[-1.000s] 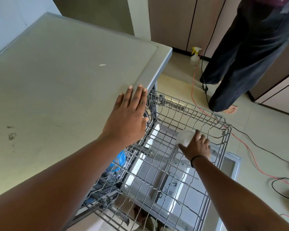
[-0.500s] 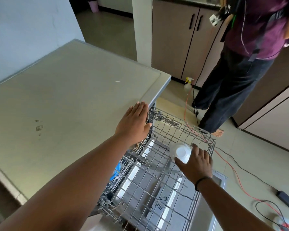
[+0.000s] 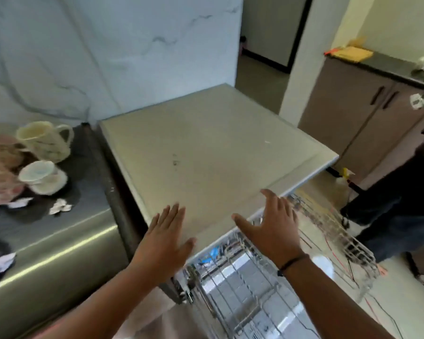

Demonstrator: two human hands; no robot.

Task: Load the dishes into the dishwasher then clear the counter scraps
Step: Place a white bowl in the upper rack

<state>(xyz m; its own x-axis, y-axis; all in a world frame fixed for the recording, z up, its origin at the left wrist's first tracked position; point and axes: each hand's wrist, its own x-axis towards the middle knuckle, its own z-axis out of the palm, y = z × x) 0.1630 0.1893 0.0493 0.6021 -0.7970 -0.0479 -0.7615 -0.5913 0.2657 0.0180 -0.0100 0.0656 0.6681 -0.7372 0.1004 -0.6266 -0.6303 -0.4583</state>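
Right hand [image 3: 270, 231] now lifted off the small white bowl [image 3: 324, 264], fingers spread and holding nothing, above the pulled-out wire dishwasher rack [image 3: 328, 231] where the bowl sits. Left hand [image 3: 163, 238] flat, fingers straight, at the grey dishwasher top's [image 3: 206, 155] front edge. Newly in view at left: cream mugs [image 3: 44, 140] and crumpled paper scraps [image 3: 59, 206] on the steel counter [image 3: 59, 236].

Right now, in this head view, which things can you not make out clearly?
- Dishes at the left edge: blurred and cut off by the frame.
- Blue item in the rack: hidden behind wires and motion blur.
- Bystander: cut off by the right edge.
- Rack contents under the right hand: covered.
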